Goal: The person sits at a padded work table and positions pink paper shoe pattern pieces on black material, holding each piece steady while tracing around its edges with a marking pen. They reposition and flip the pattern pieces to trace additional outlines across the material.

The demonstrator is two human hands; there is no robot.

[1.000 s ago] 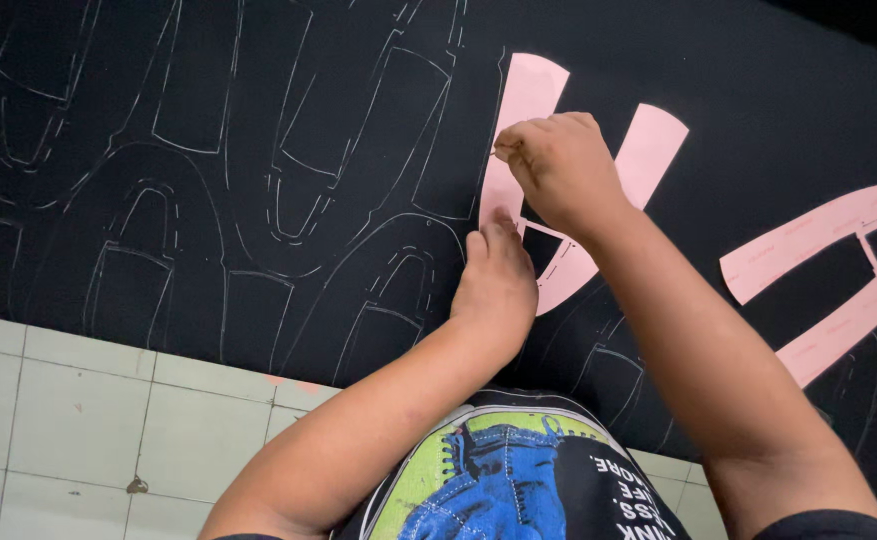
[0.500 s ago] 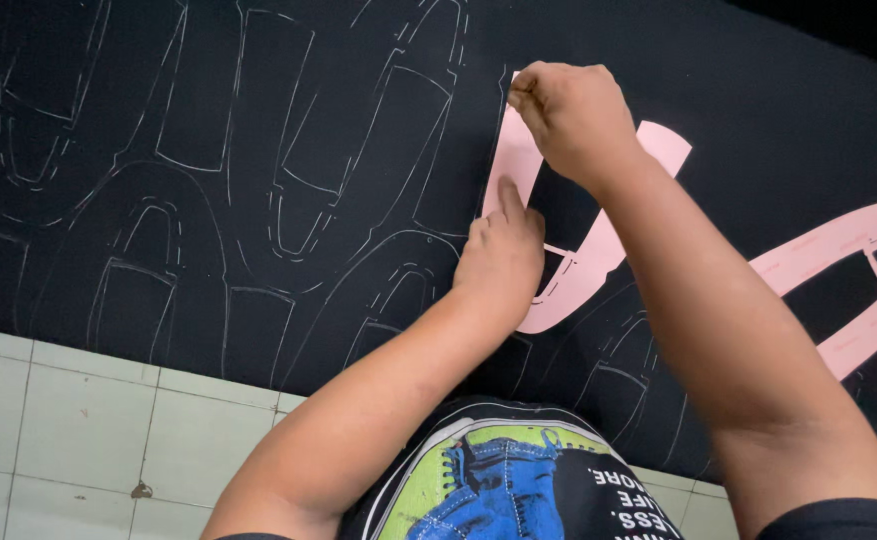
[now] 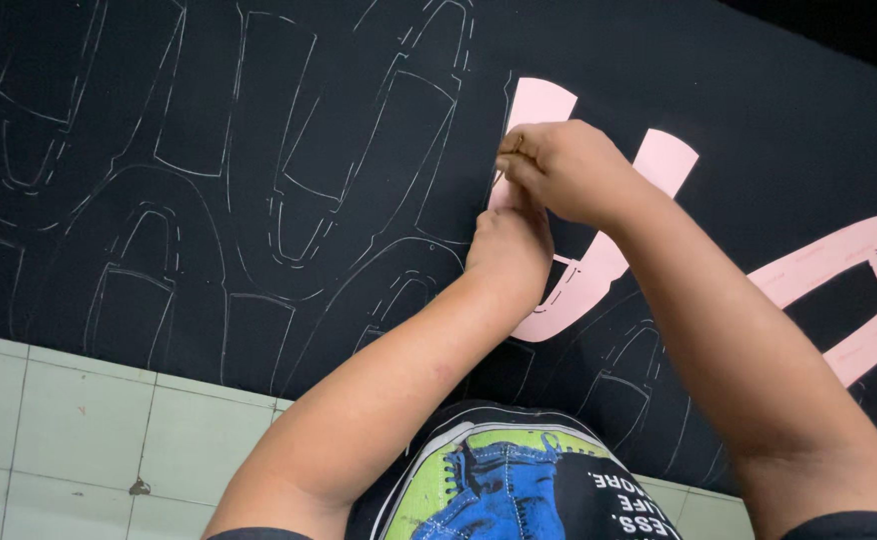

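Black fabric (image 3: 209,120) covers most of the head view, spread flat over a floor of pale tiles (image 3: 59,420) that shows along the lower left edge. White chalk outlines (image 3: 299,180) of long U-shaped pieces crowd the fabric, some nested inside others, a few drawn in dashes.

A pink U-shaped template (image 3: 579,290) lies flat on the fabric right of centre, its two arms pointing up and its curved base toward the person. The left hand (image 3: 509,250) presses down on the template's left arm, palm down, fingers flat and close together; their tips are hidden under the other hand. The right hand (image 3: 559,170) sits just above it, touching it, at the left edge of the template's left arm. Its fingers are curled tight and pinched at the tips as if around a thin marker, but whatever they hold is too small to make out. The top of that arm shows above the knuckles, and the end of the other arm shows to the right of the wrist.

A second pink template (image 3: 859,290) lies well apart at the right edge, partly cut off by the frame. At the bottom, between the forearms, is the person's printed shirt (image 3: 489,480), blue and green on black.
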